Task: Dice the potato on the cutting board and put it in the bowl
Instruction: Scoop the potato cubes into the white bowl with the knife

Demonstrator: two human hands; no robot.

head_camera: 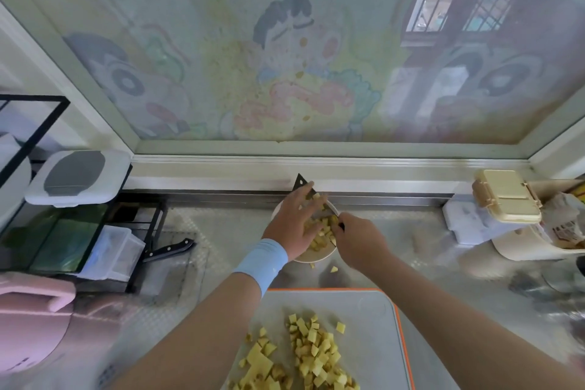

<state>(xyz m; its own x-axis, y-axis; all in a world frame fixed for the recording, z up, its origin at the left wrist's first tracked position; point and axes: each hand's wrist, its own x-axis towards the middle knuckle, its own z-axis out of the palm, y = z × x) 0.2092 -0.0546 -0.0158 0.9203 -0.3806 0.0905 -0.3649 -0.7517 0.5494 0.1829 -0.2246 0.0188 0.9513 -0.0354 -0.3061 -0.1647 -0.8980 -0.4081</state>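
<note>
Nearest, the white plastic cutting board with an orange rim (364, 326) carries most of the yellow diced potato (316, 355), heaped awaiting transfer. Beyond it, stray cubes (334, 269) lie on the steel counter (427, 266) beside the pale round bowl (313, 258). Over the bowl, the right hand (359, 239) grips the dark-bladed knife (302, 182) as a scoop, while the left hand (296, 222), fingers straight, pushes dice off the blade. The knife's long axis runs away and leftward, tip beyond the far rim.
</note>
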